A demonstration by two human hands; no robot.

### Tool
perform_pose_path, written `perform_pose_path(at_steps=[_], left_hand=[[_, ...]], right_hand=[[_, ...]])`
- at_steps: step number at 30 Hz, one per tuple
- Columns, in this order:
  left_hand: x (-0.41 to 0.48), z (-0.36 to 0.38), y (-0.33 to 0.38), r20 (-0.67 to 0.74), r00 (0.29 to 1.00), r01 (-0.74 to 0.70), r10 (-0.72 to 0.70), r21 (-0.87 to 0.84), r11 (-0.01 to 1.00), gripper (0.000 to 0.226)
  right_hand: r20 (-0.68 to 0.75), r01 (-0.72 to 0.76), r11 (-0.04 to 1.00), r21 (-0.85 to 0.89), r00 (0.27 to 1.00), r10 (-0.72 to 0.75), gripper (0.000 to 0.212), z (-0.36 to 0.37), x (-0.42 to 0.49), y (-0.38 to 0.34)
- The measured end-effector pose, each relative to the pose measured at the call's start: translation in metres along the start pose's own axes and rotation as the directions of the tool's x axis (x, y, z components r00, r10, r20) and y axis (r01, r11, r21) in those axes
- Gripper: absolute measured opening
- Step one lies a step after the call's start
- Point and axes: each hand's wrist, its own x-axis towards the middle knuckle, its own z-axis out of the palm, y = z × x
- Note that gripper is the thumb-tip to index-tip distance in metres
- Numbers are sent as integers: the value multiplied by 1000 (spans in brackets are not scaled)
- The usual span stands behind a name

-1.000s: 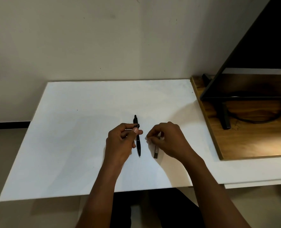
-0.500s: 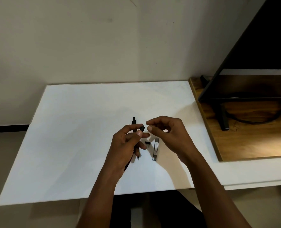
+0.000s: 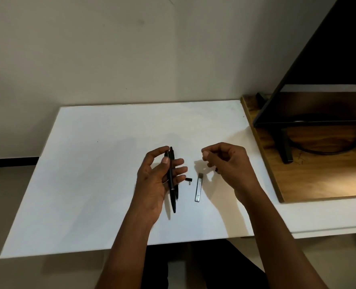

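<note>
My left hand [image 3: 158, 180] is palm-up above the white board [image 3: 89, 174] and holds a slim black pen [image 3: 171, 184], with the thumb pressed on its barrel. A second black pen [image 3: 177, 193] lies on the board just behind it, mostly hidden. A small black cap-like piece [image 3: 189, 180] and a flat grey strip-shaped case [image 3: 199, 187] lie to the right of that hand. My right hand [image 3: 227, 163] hovers right of the case with its fingers curled. I see nothing clearly between its fingertips.
A wooden surface [image 3: 319, 180] adjoins the board on the right. On it stands a dark screen [image 3: 329, 69] on a black stand [image 3: 285, 149], with a cable behind. A plain wall lies beyond the board's far edge.
My left hand has lifted and turned palm-up with the pen lengthwise in it. My right hand has drawn away to the right, uncovering the small black piece and the grey case.
</note>
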Motion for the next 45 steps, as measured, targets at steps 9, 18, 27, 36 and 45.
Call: perform_pose_path(at_steps=[9,18,27,36,45], left_hand=[[-1,0,-2,-6,1000,31,-31,120,992,20],[-1,3,-3,-32,998,52,-46,221,974,17],[-1,4,-3,-46,997,71,-61,250,966,16],[-2,3,-7,-56,998,56,-35,446,893,15],[-3,4,-4,-16,999,-23,34,472,881,5]], right_hand=[[-200,-186,925,-331,972,124,9,-39,4,18],[23,-217,825,-522,963,268,39,7,-6,5],[-124,-274,780,-563,961,248,33,23,-11,2],[-68,-161,975,-152,986,152,26,18,-10,-10],[95,-193,925,327,981,171,11,20,-12,-16]])
